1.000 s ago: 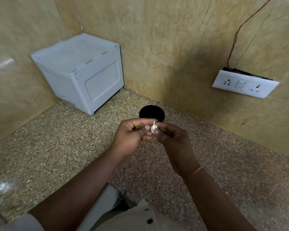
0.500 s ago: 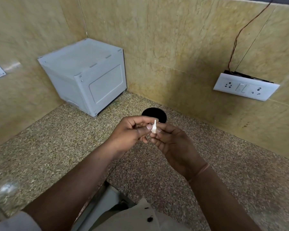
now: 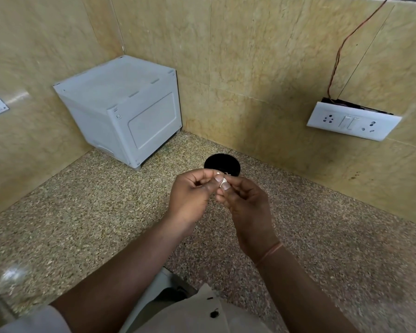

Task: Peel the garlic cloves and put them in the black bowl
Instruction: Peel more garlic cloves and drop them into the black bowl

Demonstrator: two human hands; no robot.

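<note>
Mid-peel, pinching garlic clove [image 3: 223, 182] between left hand [image 3: 192, 196] and right hand [image 3: 246, 204] near black bowl [image 3: 222, 161]; next likely needing skin pulled free.

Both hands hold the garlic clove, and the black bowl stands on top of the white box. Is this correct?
No. The head view shows the black bowl on the counter, right of the white box. The left hand and right hand do pinch the garlic clove.
</note>
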